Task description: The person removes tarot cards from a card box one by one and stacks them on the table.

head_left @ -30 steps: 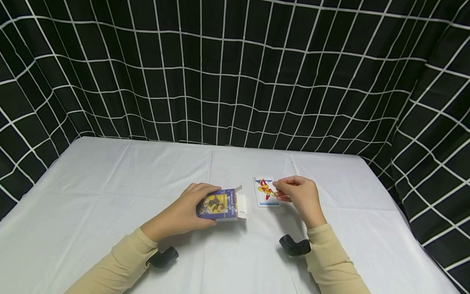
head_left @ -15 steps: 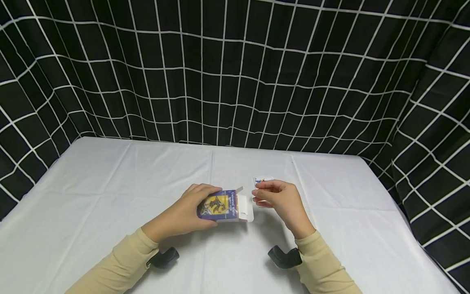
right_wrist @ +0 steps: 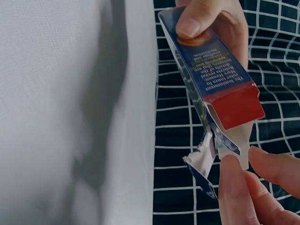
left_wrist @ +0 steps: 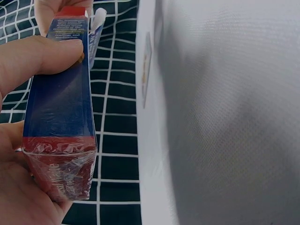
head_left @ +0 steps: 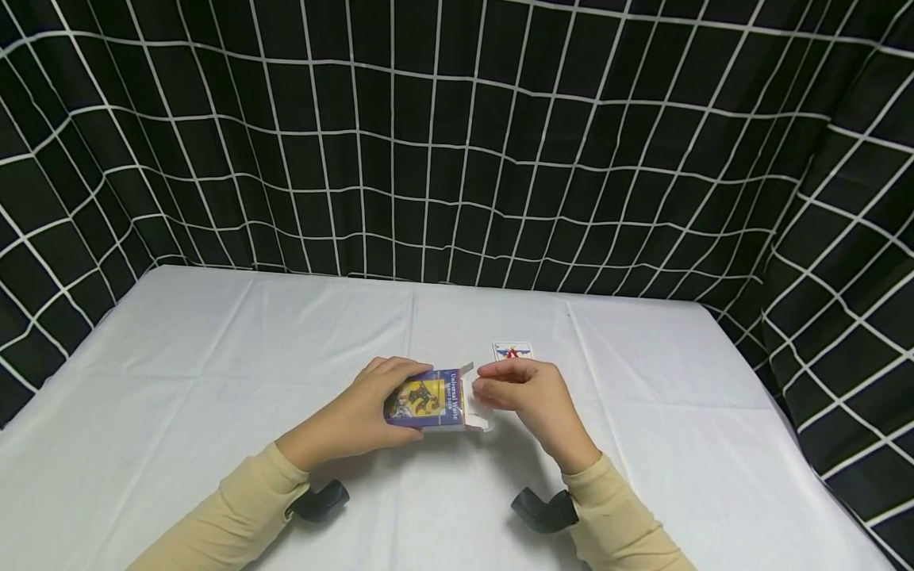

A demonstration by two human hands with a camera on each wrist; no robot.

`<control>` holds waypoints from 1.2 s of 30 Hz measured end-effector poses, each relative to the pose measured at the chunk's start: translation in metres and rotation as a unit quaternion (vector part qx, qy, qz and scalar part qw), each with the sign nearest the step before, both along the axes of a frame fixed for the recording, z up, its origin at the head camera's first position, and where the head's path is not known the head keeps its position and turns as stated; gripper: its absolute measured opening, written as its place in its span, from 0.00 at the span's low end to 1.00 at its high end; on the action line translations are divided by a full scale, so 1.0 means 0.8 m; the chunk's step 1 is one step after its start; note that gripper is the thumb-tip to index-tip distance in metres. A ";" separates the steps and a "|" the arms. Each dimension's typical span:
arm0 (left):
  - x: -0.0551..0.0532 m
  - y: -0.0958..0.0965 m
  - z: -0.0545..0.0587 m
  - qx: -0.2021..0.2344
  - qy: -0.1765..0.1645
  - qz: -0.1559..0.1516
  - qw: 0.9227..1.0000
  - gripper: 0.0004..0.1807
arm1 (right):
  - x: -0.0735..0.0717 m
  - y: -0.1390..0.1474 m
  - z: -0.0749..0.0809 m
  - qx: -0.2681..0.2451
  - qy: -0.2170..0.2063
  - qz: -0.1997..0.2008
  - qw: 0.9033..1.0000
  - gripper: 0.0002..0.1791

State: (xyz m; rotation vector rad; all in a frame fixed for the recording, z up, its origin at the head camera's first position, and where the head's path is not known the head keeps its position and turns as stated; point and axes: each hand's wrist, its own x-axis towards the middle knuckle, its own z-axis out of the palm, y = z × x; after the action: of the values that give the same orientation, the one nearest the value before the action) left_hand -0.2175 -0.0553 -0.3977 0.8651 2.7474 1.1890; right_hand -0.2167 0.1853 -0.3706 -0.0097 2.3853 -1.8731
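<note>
My left hand (head_left: 364, 412) grips a blue and yellow tarot card box (head_left: 423, 398) by its sides, above the table. The box's end faces right, and its white flap (right_wrist: 241, 140) stands open with torn side tabs. My right hand (head_left: 531, 400) is at that end; its thumb and forefinger pinch the flap's edge in the right wrist view. Crinkled clear film (left_wrist: 61, 173) clings to the box's other end in the left wrist view. Whether cards are inside is hidden. An illustrated card (head_left: 512, 350) lies face up behind my right hand, which covers most of it.
A white cloth (head_left: 236, 357) with fold creases covers the table. Black curtains with a white grid (head_left: 457, 143) close off the back and sides. Black wrist cameras (head_left: 546, 510) hang below both wrists, close to the cloth.
My right hand has moved left from over the card to the box's open flap, leaving the card lying on the table. The left hand and box have hardly moved.
</note>
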 end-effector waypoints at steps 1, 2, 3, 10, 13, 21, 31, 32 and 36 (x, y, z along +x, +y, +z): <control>0.000 0.000 0.000 0.001 0.002 -0.001 1.000 0.43 | 0.000 -0.001 -0.001 0.001 0.000 0.001 1.000 0.16; 0.000 0.000 -0.001 0.001 0.005 -0.002 1.000 0.43 | 0.000 -0.001 -0.001 0.001 -0.001 0.002 1.000 0.16; -0.001 0.000 -0.001 0.001 0.003 -0.003 1.000 0.43 | 0.001 -0.002 -0.002 -0.001 -0.002 0.002 1.000 0.16; -0.001 0.001 -0.002 -0.003 0.005 -0.004 1.000 0.42 | 0.001 -0.005 -0.004 -0.012 -0.005 0.005 1.000 0.16; 0.000 0.000 -0.002 -0.002 0.003 -0.003 1.000 0.42 | 0.001 -0.006 -0.004 -0.007 -0.007 0.008 1.000 0.16; 0.001 0.001 -0.001 0.001 -0.006 -0.008 1.000 0.43 | 0.001 -0.011 -0.010 -0.002 -0.016 0.007 1.000 0.15; 0.001 0.002 -0.002 0.002 -0.002 -0.008 1.000 0.42 | -0.001 -0.016 -0.014 0.021 -0.006 0.004 1.000 0.15; 0.001 0.002 -0.002 0.002 -0.002 -0.009 1.000 0.42 | -0.001 -0.017 -0.014 0.021 -0.007 0.003 1.000 0.15; 0.001 0.003 -0.003 0.001 -0.003 -0.010 1.000 0.42 | -0.002 -0.017 -0.015 0.016 -0.009 0.002 1.000 0.16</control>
State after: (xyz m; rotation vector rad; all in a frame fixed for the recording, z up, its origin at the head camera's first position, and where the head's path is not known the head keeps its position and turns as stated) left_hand -0.2170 -0.0531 -0.3999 0.8851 2.7268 1.1894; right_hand -0.2180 0.1714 -0.3828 0.0050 2.3998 -1.8259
